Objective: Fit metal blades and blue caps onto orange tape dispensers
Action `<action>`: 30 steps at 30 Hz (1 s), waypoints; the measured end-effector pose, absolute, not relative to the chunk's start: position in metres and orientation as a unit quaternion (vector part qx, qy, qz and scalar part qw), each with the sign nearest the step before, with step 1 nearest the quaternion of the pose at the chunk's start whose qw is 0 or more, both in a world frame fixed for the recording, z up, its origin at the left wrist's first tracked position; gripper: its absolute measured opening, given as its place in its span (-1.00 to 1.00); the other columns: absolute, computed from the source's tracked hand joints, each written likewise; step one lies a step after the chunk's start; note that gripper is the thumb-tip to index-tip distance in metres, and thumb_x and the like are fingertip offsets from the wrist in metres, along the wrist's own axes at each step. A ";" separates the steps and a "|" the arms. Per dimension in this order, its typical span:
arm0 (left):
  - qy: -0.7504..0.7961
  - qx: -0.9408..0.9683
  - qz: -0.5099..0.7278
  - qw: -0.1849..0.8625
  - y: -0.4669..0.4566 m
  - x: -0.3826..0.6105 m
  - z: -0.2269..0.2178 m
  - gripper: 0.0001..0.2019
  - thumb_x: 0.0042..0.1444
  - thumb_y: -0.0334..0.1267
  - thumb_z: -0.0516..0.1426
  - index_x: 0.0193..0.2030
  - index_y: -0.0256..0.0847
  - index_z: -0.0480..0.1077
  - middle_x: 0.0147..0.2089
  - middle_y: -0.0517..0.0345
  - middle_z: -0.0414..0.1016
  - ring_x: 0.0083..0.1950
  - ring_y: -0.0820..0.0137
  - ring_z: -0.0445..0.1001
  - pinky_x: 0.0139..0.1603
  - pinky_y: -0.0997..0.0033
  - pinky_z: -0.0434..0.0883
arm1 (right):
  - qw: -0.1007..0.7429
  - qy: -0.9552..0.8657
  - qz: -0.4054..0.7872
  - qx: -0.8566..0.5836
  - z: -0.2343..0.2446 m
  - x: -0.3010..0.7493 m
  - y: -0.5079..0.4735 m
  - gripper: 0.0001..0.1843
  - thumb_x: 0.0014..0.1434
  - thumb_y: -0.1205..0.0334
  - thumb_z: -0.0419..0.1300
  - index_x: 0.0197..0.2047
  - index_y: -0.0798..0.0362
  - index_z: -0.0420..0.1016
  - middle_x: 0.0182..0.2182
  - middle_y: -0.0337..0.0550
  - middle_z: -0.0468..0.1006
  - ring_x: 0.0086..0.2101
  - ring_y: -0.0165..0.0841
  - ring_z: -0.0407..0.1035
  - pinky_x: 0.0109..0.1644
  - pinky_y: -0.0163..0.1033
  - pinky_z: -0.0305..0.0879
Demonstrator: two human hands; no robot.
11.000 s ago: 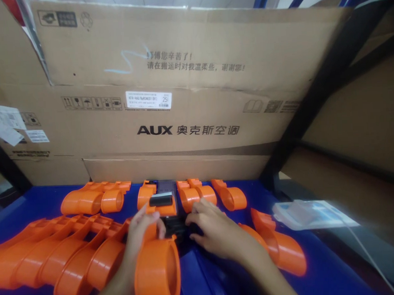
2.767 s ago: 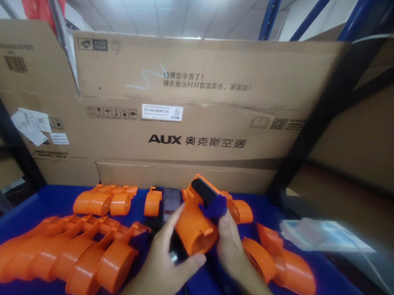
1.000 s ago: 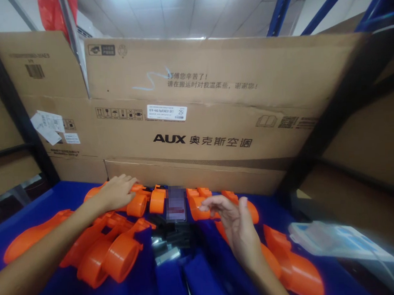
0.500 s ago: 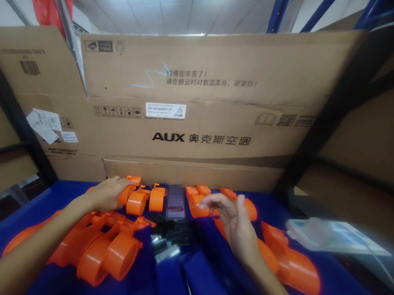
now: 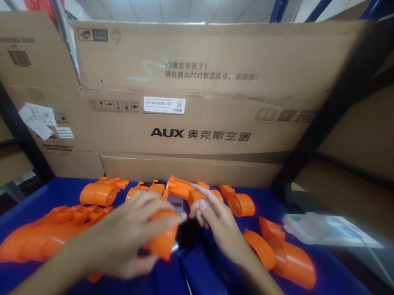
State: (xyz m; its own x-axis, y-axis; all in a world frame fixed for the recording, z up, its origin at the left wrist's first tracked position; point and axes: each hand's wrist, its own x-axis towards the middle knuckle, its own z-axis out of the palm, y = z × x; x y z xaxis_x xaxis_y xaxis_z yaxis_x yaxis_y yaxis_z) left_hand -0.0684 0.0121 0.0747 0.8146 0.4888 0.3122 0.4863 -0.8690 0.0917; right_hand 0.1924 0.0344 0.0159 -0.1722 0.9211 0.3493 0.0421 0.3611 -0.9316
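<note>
My left hand (image 5: 129, 237) is wrapped around an orange plastic housing (image 5: 164, 236), holding it above the middle of the blue table (image 5: 205, 277); the part's narrow end points toward the back. My right hand (image 5: 213, 218) sits just to the right of it, fingers loosely curled and extended toward the part's far end, with nothing visibly held. Black small parts (image 5: 187, 235) lie under the hands, mostly hidden. A phone (image 5: 178, 205) lies behind the held housing, partly covered.
Nested orange housings (image 5: 40, 234) lie in a row at the left, others at the back (image 5: 99, 193) and right (image 5: 286, 259). A large AUX cardboard box (image 5: 195, 99) walls the back. A clear plastic packet (image 5: 324, 229) lies at the right, beside a dark rack post (image 5: 329, 111).
My left hand came back from the far-left housings carrying one orange housing to the middle. My right hand moved slightly left to meet it.
</note>
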 end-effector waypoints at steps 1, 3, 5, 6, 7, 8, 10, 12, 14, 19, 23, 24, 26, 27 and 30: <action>0.234 0.958 0.164 0.010 0.008 -0.059 0.069 -0.17 0.06 -0.37 0.25 0.47 0.00 0.11 0.31 -0.07 0.39 0.27 -0.04 0.29 0.28 -0.16 0.24 | 0.526 -0.628 0.431 -0.379 0.014 0.192 0.036 -0.54 0.38 -0.08 0.12 0.21 -0.02 0.39 -0.48 -0.29 0.47 -0.55 -0.44 0.18 -0.47 -0.32 0.14; 0.199 0.965 0.171 0.013 0.005 -0.047 0.058 -0.17 0.05 -0.40 0.25 0.47 -0.04 0.11 0.28 -0.14 0.41 0.24 -0.04 0.35 0.24 -0.15 0.29 | 0.547 -0.598 0.438 -0.390 0.011 0.193 0.039 -0.58 0.35 -0.10 0.16 0.11 0.00 0.42 -0.56 -0.36 0.37 -0.61 -0.48 0.08 -0.54 -0.36 0.03; 0.180 0.967 0.177 0.012 0.006 -0.043 0.050 -0.18 0.06 -0.44 0.24 0.47 -0.04 0.11 0.31 -0.15 0.40 0.25 -0.04 0.37 0.23 -0.15 0.32 | 0.561 -0.575 0.438 -0.403 0.009 0.195 0.042 -0.60 0.31 -0.11 0.20 0.04 0.00 0.42 -0.59 -0.38 0.35 -0.63 -0.50 0.07 -0.57 -0.38 0.01; 0.176 0.968 0.176 0.012 0.007 -0.043 0.048 -0.18 0.07 -0.46 0.22 0.47 -0.03 0.10 0.33 -0.14 0.40 0.27 -0.03 0.36 0.25 -0.15 0.31 | 0.559 -0.571 0.439 -0.412 0.009 0.196 0.043 -0.60 0.30 -0.11 0.22 0.01 0.01 0.42 -0.59 -0.38 0.36 -0.64 -0.51 0.08 -0.58 -0.39 0.00; 0.173 0.969 0.174 0.011 0.008 -0.042 0.046 -0.17 0.08 -0.47 0.21 0.48 -0.01 0.09 0.34 -0.12 0.39 0.30 -0.02 0.34 0.28 -0.15 0.30 | 0.553 -0.569 0.439 -0.421 0.010 0.196 0.043 -0.61 0.28 -0.11 0.24 -0.01 0.01 0.43 -0.59 -0.37 0.36 -0.64 -0.50 0.10 -0.59 -0.39 0.01; 0.169 0.971 0.170 0.012 0.009 -0.042 0.045 -0.17 0.09 -0.48 0.21 0.48 0.00 0.08 0.36 -0.09 0.38 0.34 -0.01 0.31 0.31 -0.16 0.27 | 0.549 -0.566 0.437 -0.431 0.011 0.197 0.043 -0.61 0.26 -0.12 0.25 -0.04 0.02 0.45 -0.59 -0.36 0.37 -0.64 -0.50 0.13 -0.60 -0.40 0.01; 0.155 0.974 0.165 0.017 0.009 -0.042 0.044 -0.17 0.09 -0.51 0.20 0.49 0.02 0.08 0.37 -0.05 0.38 0.40 0.01 0.24 0.37 -0.17 0.22 | 0.545 -0.560 0.436 -0.447 0.014 0.198 0.043 -0.62 0.23 -0.13 0.28 -0.13 0.02 0.47 -0.58 -0.33 0.38 -0.61 -0.47 0.19 -0.61 -0.40 0.02; 0.143 0.974 0.172 0.033 0.009 -0.043 0.043 -0.15 0.08 -0.52 0.23 0.48 0.05 0.09 0.38 -0.01 0.38 0.45 0.01 0.19 0.41 -0.19 0.17 | 0.535 -0.559 0.446 -0.450 0.016 0.198 0.043 -0.61 0.20 -0.16 0.30 -0.25 0.03 0.48 -0.60 -0.34 0.35 -0.60 -0.46 0.22 -0.61 -0.40 0.04; 0.148 0.968 0.189 0.075 0.009 -0.044 0.041 -0.14 0.08 -0.45 0.28 0.47 0.14 0.10 0.43 0.04 0.31 0.48 -0.04 0.12 0.43 -0.28 0.09 | 0.534 -0.555 0.457 -0.444 0.017 0.200 0.042 -0.59 0.19 -0.17 0.30 -0.34 0.03 0.46 -0.65 -0.37 0.27 -0.62 -0.47 0.17 -0.62 -0.41 0.01; 0.244 0.813 0.325 0.416 0.011 -0.034 0.026 -0.12 0.20 0.00 0.24 0.55 0.15 -0.15 0.58 -0.04 -0.06 0.52 -0.15 -0.02 0.42 -0.32 0.05 | 0.586 -0.520 0.446 -0.434 0.014 0.201 0.042 -0.59 0.18 -0.18 0.31 -0.32 0.03 0.47 -0.67 -0.42 0.22 -0.66 -0.51 0.07 -0.63 -0.41 -0.06; 0.273 0.610 0.389 0.634 0.018 -0.001 0.015 -0.39 0.29 -0.13 0.19 0.43 -0.09 0.16 0.20 -0.16 0.52 0.22 0.08 0.48 0.26 0.00 0.35 | 0.555 -0.551 0.439 -0.442 0.011 0.195 0.040 -0.58 0.24 -0.19 0.25 -0.29 0.04 0.48 -0.64 -0.37 0.30 -0.67 -0.51 0.07 -0.63 -0.39 -0.04; 0.280 0.576 0.407 0.651 0.021 0.006 0.014 -0.47 0.25 -0.15 0.23 0.33 -0.15 0.30 0.03 -0.11 0.62 0.07 0.14 0.56 0.16 0.10 0.42 | 0.543 -0.565 0.434 -0.445 0.011 0.194 0.039 -0.57 0.28 -0.20 0.20 -0.28 0.04 0.47 -0.63 -0.35 0.32 -0.66 -0.49 0.08 -0.62 -0.38 -0.02; 0.304 0.503 0.468 0.660 0.026 0.013 0.011 -0.69 0.16 -0.12 0.29 -0.02 -0.22 0.51 -0.27 0.02 0.64 -0.28 0.30 0.59 -0.15 0.34 0.48 | 0.521 -0.603 0.403 -0.450 0.012 0.193 0.037 -0.53 0.39 -0.18 0.02 -0.28 0.03 0.46 -0.58 -0.29 0.37 -0.63 -0.44 0.16 -0.57 -0.33 0.09; 0.313 0.465 0.504 0.657 0.028 0.013 0.010 -0.73 0.13 -0.06 0.29 -0.20 -0.24 0.53 -0.38 0.08 0.60 -0.42 0.39 0.52 -0.31 0.43 0.44 | 0.503 -0.634 0.376 -0.452 0.013 0.194 0.036 -0.52 0.43 -0.14 -0.05 -0.28 0.02 0.46 -0.54 -0.25 0.41 -0.58 -0.40 0.24 -0.51 -0.30 0.17; 0.301 0.387 0.572 0.657 0.033 0.001 0.007 -0.58 0.08 0.14 0.25 -0.44 -0.24 0.47 -0.50 0.16 0.49 -0.55 0.46 0.38 -0.48 0.48 0.36 | 0.393 -0.766 0.251 -0.442 0.020 0.196 0.030 -0.67 0.43 0.10 0.02 -0.27 0.01 0.52 -0.31 -0.12 0.48 -0.24 -0.24 0.38 -0.16 -0.16 0.33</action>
